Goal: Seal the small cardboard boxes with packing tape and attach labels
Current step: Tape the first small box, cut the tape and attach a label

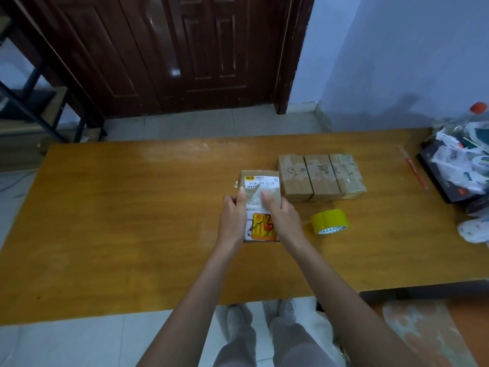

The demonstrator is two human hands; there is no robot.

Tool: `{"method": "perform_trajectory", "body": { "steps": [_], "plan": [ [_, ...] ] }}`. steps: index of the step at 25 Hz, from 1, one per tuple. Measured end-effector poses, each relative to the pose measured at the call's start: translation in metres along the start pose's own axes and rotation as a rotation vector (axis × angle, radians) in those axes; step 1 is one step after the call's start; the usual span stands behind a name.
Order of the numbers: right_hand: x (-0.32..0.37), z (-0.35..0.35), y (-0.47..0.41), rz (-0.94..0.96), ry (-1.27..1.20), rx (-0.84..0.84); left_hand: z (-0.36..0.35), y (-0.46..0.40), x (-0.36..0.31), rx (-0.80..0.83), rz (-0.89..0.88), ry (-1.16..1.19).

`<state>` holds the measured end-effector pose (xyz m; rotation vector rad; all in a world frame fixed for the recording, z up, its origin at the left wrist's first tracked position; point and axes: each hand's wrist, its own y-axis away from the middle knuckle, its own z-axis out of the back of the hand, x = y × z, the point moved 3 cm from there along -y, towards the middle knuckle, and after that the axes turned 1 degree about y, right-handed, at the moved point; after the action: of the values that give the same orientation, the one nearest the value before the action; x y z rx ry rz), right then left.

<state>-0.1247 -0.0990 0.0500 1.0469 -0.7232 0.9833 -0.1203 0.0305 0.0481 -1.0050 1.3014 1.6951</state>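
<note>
Both hands, left hand (234, 215) and right hand (280, 215), are pressing flat open fingers on the label (260, 205) left of the tape roll (329, 221), probably best smoothing outward.

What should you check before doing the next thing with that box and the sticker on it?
1. Label lying on the box: ok, though its near end runs past the box edge.
2. Label smoothed flat: cannot tell; the middle looks wrinkled.
3. Both hands on it: ok, left hand and right hand press the label.
4. Tape roll close by: ok, right of the hands.
5. Room on the table: ok.
6. Three other boxes taped: ok, in a row behind.
</note>
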Motion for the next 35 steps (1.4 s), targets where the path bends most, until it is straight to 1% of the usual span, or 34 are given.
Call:
{"method": "perform_trajectory", "body": {
  "steps": [2,4,8,10,12,14,17,20,22,25,28,31,35],
  "plan": [
    [0.002,-0.001,0.005,0.031,-0.016,-0.033,0.000,0.000,0.004,0.034,0.076,0.095],
    [0.002,-0.002,0.008,0.068,0.038,-0.060,0.001,0.001,0.009,0.013,0.105,0.096],
    [0.001,-0.004,0.016,0.127,0.073,-0.114,0.002,0.002,0.012,-0.044,0.009,-0.048],
    [0.002,-0.002,0.020,0.185,0.104,-0.136,0.001,0.004,0.011,-0.050,-0.028,-0.062],
    [0.002,0.001,0.019,0.195,0.146,-0.136,0.000,0.007,0.008,-0.057,-0.042,-0.060],
    [-0.001,0.007,0.015,0.173,0.158,-0.112,-0.005,0.008,0.005,-0.054,-0.057,-0.056],
    [-0.004,0.020,0.007,0.077,0.061,-0.034,-0.015,0.009,0.000,-0.045,-0.039,-0.064],
    [-0.007,0.036,0.002,0.007,-0.057,0.094,-0.024,0.012,-0.001,-0.050,0.011,-0.020],
    [-0.012,0.048,0.003,0.003,-0.129,0.163,-0.032,0.014,-0.002,-0.034,0.054,0.011],
    [-0.020,0.066,0.006,0.052,-0.131,0.202,-0.048,0.025,-0.006,-0.020,0.034,0.011],
    [-0.023,0.078,0.011,0.123,0.012,0.098,-0.066,0.038,-0.007,-0.025,-0.023,-0.007],
    [-0.026,0.088,0.015,0.202,0.188,-0.016,-0.077,0.043,-0.007,-0.041,-0.095,-0.078],
    [-0.033,0.095,0.012,0.266,0.226,-0.074,-0.089,0.048,-0.011,-0.058,-0.140,-0.092]
  ]
}}
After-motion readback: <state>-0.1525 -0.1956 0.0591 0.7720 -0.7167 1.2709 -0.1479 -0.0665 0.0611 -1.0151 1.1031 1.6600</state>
